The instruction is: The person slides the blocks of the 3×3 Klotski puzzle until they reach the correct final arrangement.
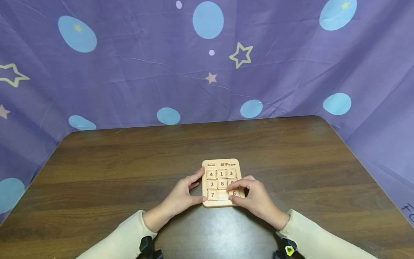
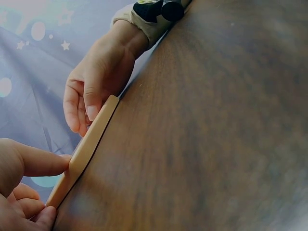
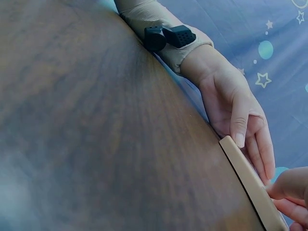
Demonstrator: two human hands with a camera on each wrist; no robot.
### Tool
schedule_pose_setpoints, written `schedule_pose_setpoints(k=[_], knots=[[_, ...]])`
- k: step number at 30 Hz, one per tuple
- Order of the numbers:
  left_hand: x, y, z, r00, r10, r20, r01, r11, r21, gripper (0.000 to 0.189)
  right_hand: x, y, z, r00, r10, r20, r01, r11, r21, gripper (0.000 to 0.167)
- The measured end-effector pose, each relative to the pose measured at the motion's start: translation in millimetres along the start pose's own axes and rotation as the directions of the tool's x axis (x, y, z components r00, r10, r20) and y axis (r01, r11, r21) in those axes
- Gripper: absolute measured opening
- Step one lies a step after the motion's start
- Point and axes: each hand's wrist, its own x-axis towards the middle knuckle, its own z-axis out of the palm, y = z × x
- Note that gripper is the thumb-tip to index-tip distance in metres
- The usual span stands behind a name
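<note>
Now, light, stiff-looking board (image 1: 221, 204), best held by its sides (image 1: 204, 185)!
Left hand (image 1: 179, 197) grips it; right hand (image 1: 255, 196) touches tiles (image 1: 222, 183), pinch unclear.

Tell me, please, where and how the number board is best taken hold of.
Probably grip the board by its straight left rim, from the left, as the left hand does: it lies flat, and that rim carries no tiles.

- Head: from above, facing forward and down to the worktop (image 1: 129, 162)'s far edge.
- Left wrist: low, close, tilted, facing rightward.
- Right wrist: likewise, facing leftward.
- Shared by wrist views: number board (image 2: 91, 144), left hand (image 2: 19, 178), right hand (image 2: 103, 70).
</note>
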Motion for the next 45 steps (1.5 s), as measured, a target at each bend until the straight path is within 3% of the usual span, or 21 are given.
schedule_pose_setpoints(k=[15,29,45], knots=[[-0.3,0.2,-1.0,1.0,-0.01,-0.004,0.01,1.0,0.008,0.079,10.2,8,3,0.999,-0.032,-0.02,0.033,0.996,0.086,0.026],[0.0,-2.2,-1.0,1.0,0.0,-0.003,0.0,1.0,0.007,0.079,17.8,11,7,1.0,-0.025,-0.003,0.025,0.998,0.053,0.033],[0.2,-0.6,-0.1,1.0,-0.005,-0.004,0.005,1.0,0.007,0.079,17.9,8,3,0.999,-0.019,0.028,0.017,0.999,0.048,0.027]])
